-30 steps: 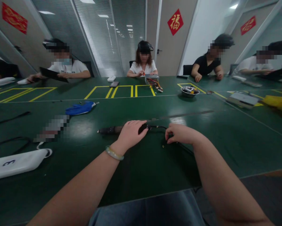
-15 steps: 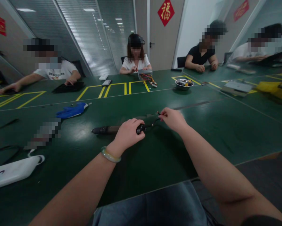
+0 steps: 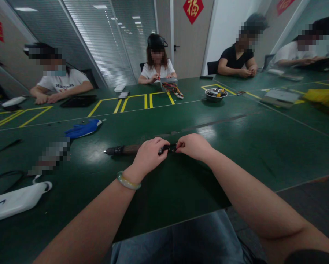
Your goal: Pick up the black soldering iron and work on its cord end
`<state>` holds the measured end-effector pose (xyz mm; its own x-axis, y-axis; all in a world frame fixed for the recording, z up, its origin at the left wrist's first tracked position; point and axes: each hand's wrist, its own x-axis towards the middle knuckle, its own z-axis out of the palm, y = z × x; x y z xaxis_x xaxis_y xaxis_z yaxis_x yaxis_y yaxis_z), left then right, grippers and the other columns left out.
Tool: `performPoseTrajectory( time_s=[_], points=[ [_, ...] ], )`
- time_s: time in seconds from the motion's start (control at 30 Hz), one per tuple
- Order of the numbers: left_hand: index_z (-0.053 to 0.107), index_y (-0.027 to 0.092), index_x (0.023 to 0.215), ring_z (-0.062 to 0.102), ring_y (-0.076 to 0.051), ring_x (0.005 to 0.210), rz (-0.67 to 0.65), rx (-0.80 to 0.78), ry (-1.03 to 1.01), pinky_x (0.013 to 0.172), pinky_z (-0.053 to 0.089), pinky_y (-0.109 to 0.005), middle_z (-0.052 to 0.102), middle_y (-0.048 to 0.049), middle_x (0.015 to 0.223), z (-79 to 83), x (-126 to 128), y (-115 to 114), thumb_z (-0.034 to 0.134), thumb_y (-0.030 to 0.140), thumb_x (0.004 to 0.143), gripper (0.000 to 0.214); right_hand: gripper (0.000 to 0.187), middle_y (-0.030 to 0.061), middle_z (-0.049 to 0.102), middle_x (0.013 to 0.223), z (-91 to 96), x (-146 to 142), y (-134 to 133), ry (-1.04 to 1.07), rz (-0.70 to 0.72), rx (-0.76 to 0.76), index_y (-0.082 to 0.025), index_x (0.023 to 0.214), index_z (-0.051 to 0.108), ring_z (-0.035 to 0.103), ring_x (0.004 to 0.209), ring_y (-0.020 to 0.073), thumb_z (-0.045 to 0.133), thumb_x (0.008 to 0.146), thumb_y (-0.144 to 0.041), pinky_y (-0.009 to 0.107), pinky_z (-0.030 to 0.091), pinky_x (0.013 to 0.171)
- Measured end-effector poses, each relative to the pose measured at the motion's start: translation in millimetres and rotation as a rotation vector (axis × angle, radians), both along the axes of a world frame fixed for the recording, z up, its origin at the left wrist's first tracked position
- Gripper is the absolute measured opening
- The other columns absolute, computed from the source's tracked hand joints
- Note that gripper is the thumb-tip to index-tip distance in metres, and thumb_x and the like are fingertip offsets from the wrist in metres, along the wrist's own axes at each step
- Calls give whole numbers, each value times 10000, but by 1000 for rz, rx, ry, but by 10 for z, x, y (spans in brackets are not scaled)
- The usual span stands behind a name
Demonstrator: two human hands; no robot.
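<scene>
A dark electric screwdriver (image 3: 130, 150) lies along the green table, its metal tip pointing left. My left hand (image 3: 151, 152), with a jade-like bangle (image 3: 128, 181) at its wrist, is closed over the rear part of the tool. Close by on the right, my right hand (image 3: 194, 146) pinches at the tool's back end, where small black parts (image 3: 172, 148) show between the two hands. Its fingertips hide most of what they hold; half a second earlier a thin dark wire showed there.
On the left lie a blue glove (image 3: 83, 128), a blurred-out phone-like device (image 3: 53, 156) and a white power bank-like case (image 3: 14, 201). A metal bowl (image 3: 216, 94) of small parts stands farther back. Several people sit across the table, one behind a metal box with coloured wires (image 3: 171, 86).
My right hand has moved left and slightly down, from holding the wire apart to the tool's rear end. My left hand keeps its grip. A person at far left has drawn both hands together.
</scene>
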<state>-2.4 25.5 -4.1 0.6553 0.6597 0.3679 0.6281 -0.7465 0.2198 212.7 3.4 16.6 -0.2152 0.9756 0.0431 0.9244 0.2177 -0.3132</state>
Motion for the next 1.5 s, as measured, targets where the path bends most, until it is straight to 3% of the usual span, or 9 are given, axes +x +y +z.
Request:
performPoseTrajectory(
  time_s=[0.43,1.07,1.13,1.3,1.5],
  points=[
    [648,243,1047,597,-210,968,13,16,9,841,481,-375,630,-40,1067,-6,19,29,535,273,908,181,93,-14,680,837,-3,-123,-50,-13,56,133,-252,855,707,593,755,148,642,821,-310,248,364,646],
    [657,256,1057,597,-215,1003,5,-26,-24,876,487,-394,636,-41,1090,-3,15,29,543,276,898,197,80,-12,668,821,-93,-143,-24,101,-40,65,-234,845,677,600,756,143,652,837,-310,243,387,646],
    [659,259,1062,596,-216,1014,1,-25,-25,880,486,-393,636,-39,1105,-5,16,31,543,273,898,201,93,-12,666,822,-112,-143,-12,121,-43,67,-232,896,675,604,762,141,658,837,-302,239,391,648],
    [662,266,1069,593,-213,1039,-2,-12,-30,903,478,-389,637,-29,1121,-10,25,37,549,259,894,208,393,6,671,854,-171,-149,33,155,-60,55,-214,1230,595,616,807,151,660,849,-286,233,408,672],
    [667,261,1060,601,-216,1028,1,-11,-33,896,482,-396,646,-37,1108,-11,26,31,550,250,890,207,267,13,681,926,-196,-150,77,121,-23,-1,-253,1138,676,623,842,154,629,886,-324,229,420,713]
  ],
)
